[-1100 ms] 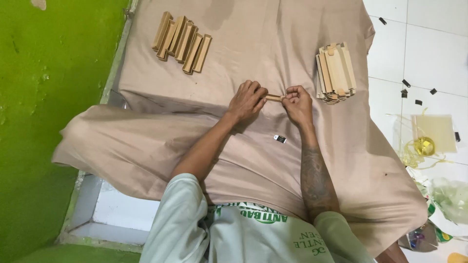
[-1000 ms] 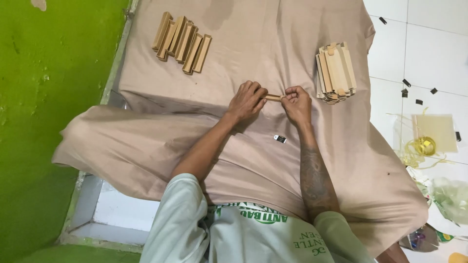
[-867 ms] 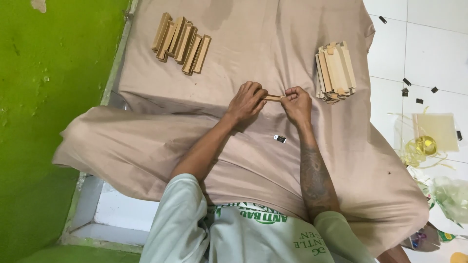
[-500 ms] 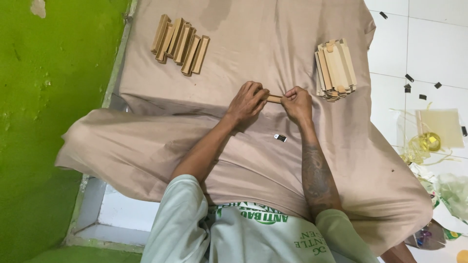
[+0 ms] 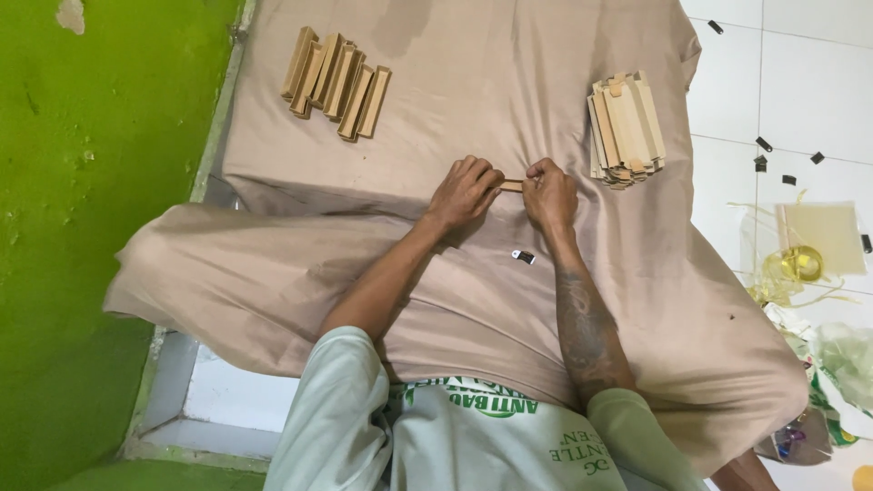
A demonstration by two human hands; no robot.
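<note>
**Two hands on one little wood strip**

A big tan cloth (image 5: 436,300) covered the low table. Far left lay a row of wooden sticks (image 5: 336,82); far right sat a flat stack (image 5: 626,127). The left hand (image 5: 466,193) and right hand (image 5: 549,195) pinched a thin wooden strip (image 5: 512,185) between them, one end each. It looked light, stiff and easy to snap. A tiny clip (image 5: 524,257) lay nearer.

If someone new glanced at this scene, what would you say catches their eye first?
Probably the two hands meeting mid-cloth, left hand and right hand pinching a small tan strip between them. Next, the stack of flat strips at the right, the row of folded pieces at upper left, and the bright green wall.
</note>
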